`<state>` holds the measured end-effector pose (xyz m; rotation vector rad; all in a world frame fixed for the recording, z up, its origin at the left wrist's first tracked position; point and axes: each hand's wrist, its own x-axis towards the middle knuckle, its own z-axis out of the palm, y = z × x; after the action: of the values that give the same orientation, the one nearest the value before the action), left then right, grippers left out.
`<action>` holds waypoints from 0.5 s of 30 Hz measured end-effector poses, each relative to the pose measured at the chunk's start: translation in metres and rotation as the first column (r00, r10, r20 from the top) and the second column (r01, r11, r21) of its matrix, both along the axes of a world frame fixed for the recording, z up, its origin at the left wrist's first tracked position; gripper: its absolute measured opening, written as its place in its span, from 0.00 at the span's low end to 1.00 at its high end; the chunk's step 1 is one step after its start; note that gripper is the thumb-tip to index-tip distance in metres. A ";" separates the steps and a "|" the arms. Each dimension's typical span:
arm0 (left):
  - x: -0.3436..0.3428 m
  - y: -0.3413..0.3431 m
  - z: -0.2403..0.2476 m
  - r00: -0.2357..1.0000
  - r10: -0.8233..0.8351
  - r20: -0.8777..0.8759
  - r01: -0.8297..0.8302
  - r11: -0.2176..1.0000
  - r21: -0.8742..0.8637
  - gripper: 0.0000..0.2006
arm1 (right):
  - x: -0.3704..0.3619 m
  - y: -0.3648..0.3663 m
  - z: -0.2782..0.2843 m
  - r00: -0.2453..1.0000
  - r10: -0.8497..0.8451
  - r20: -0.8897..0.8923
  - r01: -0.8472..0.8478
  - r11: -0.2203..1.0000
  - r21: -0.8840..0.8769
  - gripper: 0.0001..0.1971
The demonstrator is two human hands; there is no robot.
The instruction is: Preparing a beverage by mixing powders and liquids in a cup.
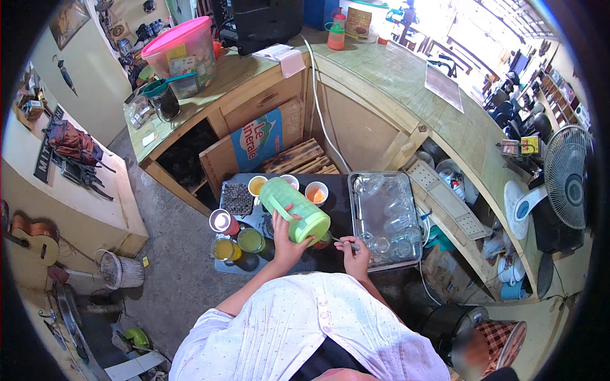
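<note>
My left hand (pixel 287 240) is wrapped round a light green plastic pitcher (pixel 284 195), which lies tilted over the low table with its wide end toward my right hand (pixel 354 255). That hand is closed on a metal spoon (pixel 339 242). The spoon's tip points toward a glass with something reddish (pixel 323 242), mostly hidden beneath the pitcher. Left of the pitcher stand a yellow drink mug (pixel 225 250), a green drink mug (pixel 251 240) and a red glass with a pale top (pixel 224 222). Behind it are a cup of yellow liquid (pixel 257 185) and a white cup with orange contents (pixel 316 193).
A metal tray (pixel 354 219) of clear glasses sits right of my hands. A dark, bumpy square tray (pixel 237 199) lies at the table's far left corner. Around the table runs a wooden counter (pixel 375 79) with shelves. A fan (pixel 562 181) stands at far right.
</note>
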<state>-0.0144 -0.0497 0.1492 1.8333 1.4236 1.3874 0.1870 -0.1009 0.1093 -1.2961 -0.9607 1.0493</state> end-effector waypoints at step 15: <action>-0.014 0.016 -0.029 0.867 0.182 0.463 -0.028 0.947 -0.319 0.31 | -0.011 0.026 0.013 0.694 0.210 0.689 -0.410 0.902 0.138 0.05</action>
<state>-0.0289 -0.0337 0.1204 1.1184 1.3816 1.4546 0.1765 -0.0746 0.1222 -1.3019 -1.8697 0.6423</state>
